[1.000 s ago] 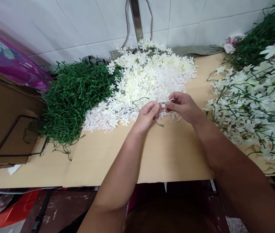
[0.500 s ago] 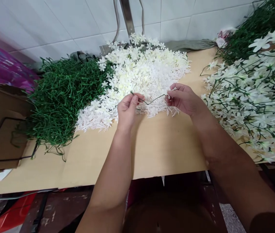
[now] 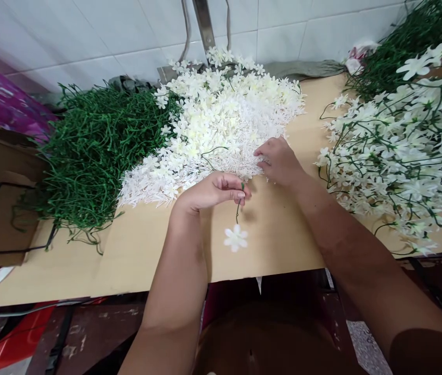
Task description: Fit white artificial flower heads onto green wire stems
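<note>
My left hand (image 3: 226, 190) is closed in a pinch on a thin green artificial flower stem (image 3: 238, 211). One white artificial flower (image 3: 236, 238) hangs from that stem's lower end, over the bare cardboard. Another green strand (image 3: 213, 151) rises beyond the hand; whether it belongs to the same stem I cannot tell. My right hand (image 3: 277, 160) reaches to the near right edge of a heap of loose white flower heads (image 3: 213, 120). Its thumb and forefinger stand apart beside the white pieces, which they partly hide.
A heap of green stems (image 3: 99, 151) lies left of the white heap. Assembled white flowers (image 3: 404, 156) are piled at the right, with more green stems (image 3: 419, 47) behind them. A cardboard box (image 3: 2, 203) stands far left. The tiled wall (image 3: 283, 36) borders the back.
My left hand has moved right and nearer to me, and a white flower now hangs below it. My right hand has let go of the stem and moved slightly left to the heap.
</note>
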Motion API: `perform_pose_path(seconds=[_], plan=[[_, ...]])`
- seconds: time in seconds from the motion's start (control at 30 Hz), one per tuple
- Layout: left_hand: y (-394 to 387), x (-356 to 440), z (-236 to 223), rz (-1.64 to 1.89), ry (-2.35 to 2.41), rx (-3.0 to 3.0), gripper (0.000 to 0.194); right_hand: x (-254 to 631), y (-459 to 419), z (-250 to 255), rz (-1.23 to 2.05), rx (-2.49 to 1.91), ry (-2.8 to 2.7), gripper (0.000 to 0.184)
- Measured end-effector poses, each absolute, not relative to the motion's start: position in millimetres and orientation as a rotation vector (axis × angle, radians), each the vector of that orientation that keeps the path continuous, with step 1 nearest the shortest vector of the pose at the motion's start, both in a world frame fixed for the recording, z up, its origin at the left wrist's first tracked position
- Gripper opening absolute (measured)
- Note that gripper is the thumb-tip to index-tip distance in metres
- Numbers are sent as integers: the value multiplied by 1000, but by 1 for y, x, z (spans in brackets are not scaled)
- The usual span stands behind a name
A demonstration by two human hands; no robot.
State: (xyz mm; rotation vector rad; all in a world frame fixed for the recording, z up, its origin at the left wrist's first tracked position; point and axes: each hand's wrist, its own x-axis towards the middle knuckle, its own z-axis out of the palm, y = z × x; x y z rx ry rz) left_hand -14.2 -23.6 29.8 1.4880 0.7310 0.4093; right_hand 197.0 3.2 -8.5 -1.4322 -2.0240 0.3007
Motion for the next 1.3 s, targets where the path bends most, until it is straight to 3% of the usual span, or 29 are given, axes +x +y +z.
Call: perform_pose_path(seconds=[0.23,0.47,0.6,0.97,1.3], plan=[[-19,-13,25,362,786,1535,16,193,2,-9,186,-1446,-1956,11],[-8,-16,22,1079,1180,1441,11,190,-3,-1,378,-1452,-1627,8],[0,-19,14,1316,1314,1465,11,191,-6,3,491,-1436,-1503,8],[0,-15,9,1406,1403,1535,13,198,4,0,420,-1412,-1428,9],[-2,-11,4,1348,1386,1590,17,193,21,5,717,-1295,-1284,10]])
